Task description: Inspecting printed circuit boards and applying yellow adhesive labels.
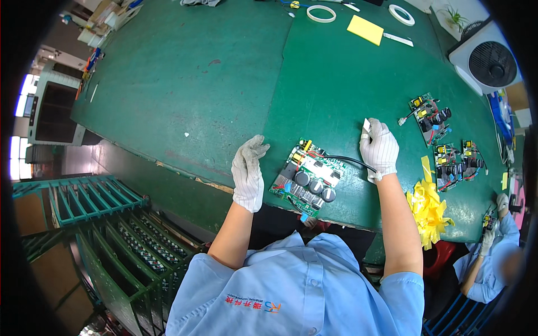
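A green circuit board with black round capacitors, grey heat sinks and a black cable lies on the green bench in front of me. My left hand, in a white glove, hovers just left of the board with its fingers stretched out and nothing held. To the board's right, my gloved right hand pinches a small white strip between thumb and fingers. The black cable runs from the board toward my right wrist.
More circuit boards sit to the right, beside crumpled yellow tape. Tape rings, a yellow pad and a fan stand farther back. Green racks are at left; a co-worker handles a board at right.
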`<action>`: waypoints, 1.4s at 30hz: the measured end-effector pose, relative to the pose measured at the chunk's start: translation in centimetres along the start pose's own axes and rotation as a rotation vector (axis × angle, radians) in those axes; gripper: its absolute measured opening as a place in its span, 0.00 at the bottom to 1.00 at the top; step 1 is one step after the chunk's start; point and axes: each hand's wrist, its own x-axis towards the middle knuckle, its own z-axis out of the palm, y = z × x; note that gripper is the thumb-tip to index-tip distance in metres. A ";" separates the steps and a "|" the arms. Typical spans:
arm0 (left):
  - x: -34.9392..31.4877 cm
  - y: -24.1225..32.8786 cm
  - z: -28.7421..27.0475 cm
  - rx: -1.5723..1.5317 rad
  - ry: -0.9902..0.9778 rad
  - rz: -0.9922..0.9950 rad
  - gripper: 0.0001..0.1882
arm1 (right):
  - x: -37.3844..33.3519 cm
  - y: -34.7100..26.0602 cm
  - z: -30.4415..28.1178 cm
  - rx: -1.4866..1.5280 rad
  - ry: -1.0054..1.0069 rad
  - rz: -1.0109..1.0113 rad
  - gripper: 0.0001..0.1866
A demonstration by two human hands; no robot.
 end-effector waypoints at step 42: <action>-0.4 -0.3 -0.8 -0.214 -0.011 0.016 0.31 | 0.1 0.0 0.6 -0.098 -0.027 0.012 0.10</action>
